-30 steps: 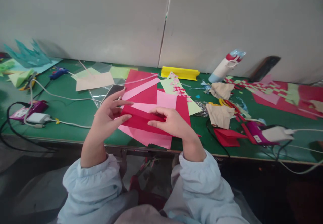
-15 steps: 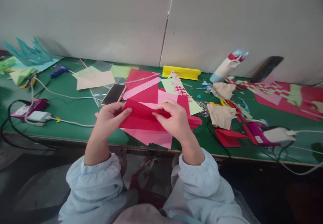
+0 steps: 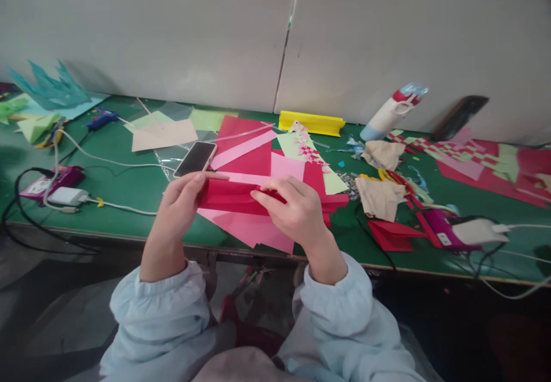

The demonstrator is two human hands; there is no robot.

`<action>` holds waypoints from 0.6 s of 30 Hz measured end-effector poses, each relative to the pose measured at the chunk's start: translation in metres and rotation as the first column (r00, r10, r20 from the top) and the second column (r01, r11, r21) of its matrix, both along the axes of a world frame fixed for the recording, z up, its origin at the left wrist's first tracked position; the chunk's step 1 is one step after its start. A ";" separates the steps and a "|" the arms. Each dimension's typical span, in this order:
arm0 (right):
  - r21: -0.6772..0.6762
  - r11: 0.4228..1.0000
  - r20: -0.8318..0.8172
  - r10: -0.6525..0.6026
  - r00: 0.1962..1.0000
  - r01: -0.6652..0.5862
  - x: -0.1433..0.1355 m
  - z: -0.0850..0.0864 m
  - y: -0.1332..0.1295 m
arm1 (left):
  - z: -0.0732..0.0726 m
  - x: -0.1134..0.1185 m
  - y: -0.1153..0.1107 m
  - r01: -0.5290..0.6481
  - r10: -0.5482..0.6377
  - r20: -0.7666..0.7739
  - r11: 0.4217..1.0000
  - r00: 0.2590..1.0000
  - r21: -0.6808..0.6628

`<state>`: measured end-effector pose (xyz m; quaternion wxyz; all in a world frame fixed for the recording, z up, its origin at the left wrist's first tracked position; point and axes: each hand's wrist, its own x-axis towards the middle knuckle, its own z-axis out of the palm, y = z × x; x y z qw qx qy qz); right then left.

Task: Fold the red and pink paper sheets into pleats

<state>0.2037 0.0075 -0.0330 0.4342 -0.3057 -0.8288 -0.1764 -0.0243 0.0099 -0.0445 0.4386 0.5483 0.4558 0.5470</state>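
Observation:
Between my two hands is a folded sheet of red paper [image 3: 230, 194], held a little above the table's front part. My left hand [image 3: 183, 198] grips its left end, with the index finger stretched along the top edge. On the other side, my right hand [image 3: 293, 204] pinches the fold near the middle with thumb and fingers. Under the red paper lie pink sheets [image 3: 262, 233]. Behind it are a larger red sheet [image 3: 249, 135], a pink strip [image 3: 243, 148] and a pale green sheet [image 3: 333, 178] with small checkered pieces on it.
A phone [image 3: 196, 159] lies beyond my left hand. White cables run to a purple power strip [image 3: 51, 184] on the left. To the right are beige cloths [image 3: 379, 198], folded red paper [image 3: 394, 236], another purple power strip [image 3: 443, 227] and a bottle [image 3: 390, 112]. A wall panel stands behind.
The red paper has tilted, and its fold now shows as a narrower band. My left hand has turned, its index finger now along the top edge. My right fingers have shifted slightly left.

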 end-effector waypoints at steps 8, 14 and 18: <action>0.031 0.999 0.088 -0.018 0.996 0.015 0.001 -0.008 0.000 | 0.007 0.002 -0.005 0.026 -0.014 -0.170 0.997 0.985 0.067; 0.081 0.997 0.100 -0.016 0.995 0.007 0.004 -0.008 -0.001 | 0.007 -0.002 -0.003 -0.088 0.124 -0.238 0.984 0.963 0.157; 0.091 0.995 0.081 0.020 0.996 -0.028 0.009 -0.007 0.000 | 0.008 -0.006 -0.003 -0.165 0.220 -0.248 0.961 0.943 0.224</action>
